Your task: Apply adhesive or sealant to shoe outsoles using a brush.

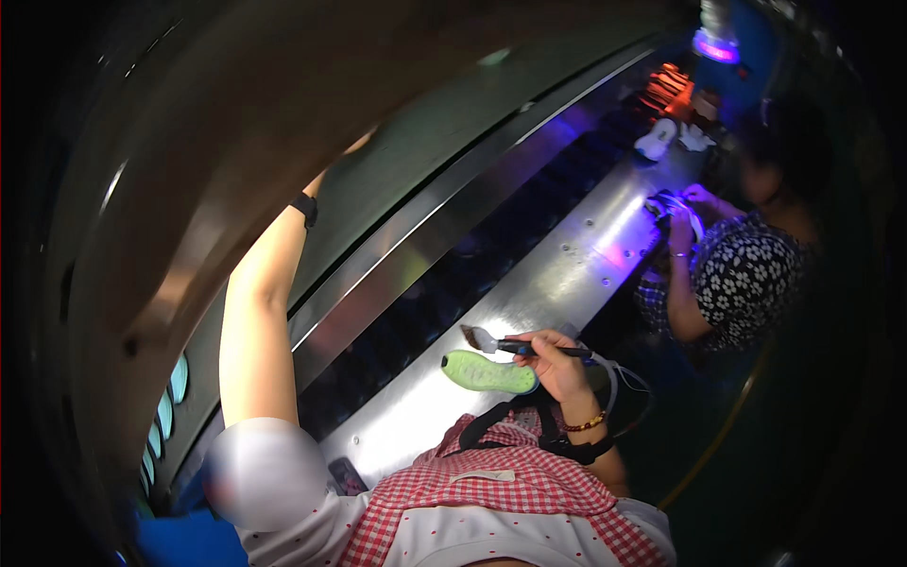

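My right hand (559, 370) is closed round the dark handle of a flat brush (484, 339) with brown bristles, and a thin pale tube or cord trails from the handle's end. Just below the brush, a light green shoe sole (489, 372) lies on the metal ledge, with a dark patch at its left tip. My left arm reaches far forward over the dark conveyor belt. Most of my left hand (360, 142) is hidden behind a brown, blurred cover, so its fingers and anything in them cannot be made out.
A metal ledge (581, 255) runs diagonally beside a long steel rail (416, 250), with a dark gap between. Several pale blue soles (165, 414) lie at the far left. On the right, a person in a flowered top (756, 283) handles a shoe under purple light. A phone-like object (348, 475) lies near my left side.
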`<state>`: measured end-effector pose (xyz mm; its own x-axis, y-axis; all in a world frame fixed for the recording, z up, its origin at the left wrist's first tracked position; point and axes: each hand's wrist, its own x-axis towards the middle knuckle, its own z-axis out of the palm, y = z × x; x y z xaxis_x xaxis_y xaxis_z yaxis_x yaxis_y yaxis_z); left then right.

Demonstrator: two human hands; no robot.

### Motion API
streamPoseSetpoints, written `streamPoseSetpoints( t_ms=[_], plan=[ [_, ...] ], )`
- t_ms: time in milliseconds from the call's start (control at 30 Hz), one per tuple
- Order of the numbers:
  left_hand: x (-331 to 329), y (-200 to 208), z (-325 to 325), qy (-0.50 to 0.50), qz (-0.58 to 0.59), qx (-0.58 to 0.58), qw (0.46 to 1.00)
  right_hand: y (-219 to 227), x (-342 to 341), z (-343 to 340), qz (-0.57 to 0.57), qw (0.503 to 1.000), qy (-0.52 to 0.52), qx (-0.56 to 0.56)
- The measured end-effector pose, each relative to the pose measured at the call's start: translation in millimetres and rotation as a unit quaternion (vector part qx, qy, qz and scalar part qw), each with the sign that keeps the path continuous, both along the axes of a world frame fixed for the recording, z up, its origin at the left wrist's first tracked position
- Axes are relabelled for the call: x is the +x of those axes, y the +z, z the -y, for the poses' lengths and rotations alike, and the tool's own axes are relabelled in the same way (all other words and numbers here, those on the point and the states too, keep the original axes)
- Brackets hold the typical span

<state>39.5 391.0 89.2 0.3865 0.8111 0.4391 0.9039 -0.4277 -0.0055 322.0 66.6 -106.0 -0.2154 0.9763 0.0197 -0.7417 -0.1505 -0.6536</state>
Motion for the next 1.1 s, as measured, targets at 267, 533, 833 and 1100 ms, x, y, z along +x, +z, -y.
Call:
streamPoseSetpoints(
  t_ms=[267, 533, 833, 1100],
  plan=[
    [28.0, 8.0, -0.1, 0.029, -0.087, -0.112, 0.989, -5.2, 1.2, -16.5, 0.068, 0.997, -0.039, 0.01],
    [-56.7, 21.4, 240.1, -0.048, 0.016, -0.152, 0.987, 14.1, -21.9, -46.0, 0.067, 0.994, 0.052, 0.063],
    [-85.8, -122.8, 381.0, 0.124, 0.818, 0.15, 0.541, 29.0, -35.7, -58.5, 0.081, 0.99, 0.071, 0.087],
    [-50.3, -110.1, 434.0, -0.192, 0.905, -0.246, 0.289, 67.4, -68.4, -22.9, 0.058, 0.989, 0.1, 0.094]
  ],
)
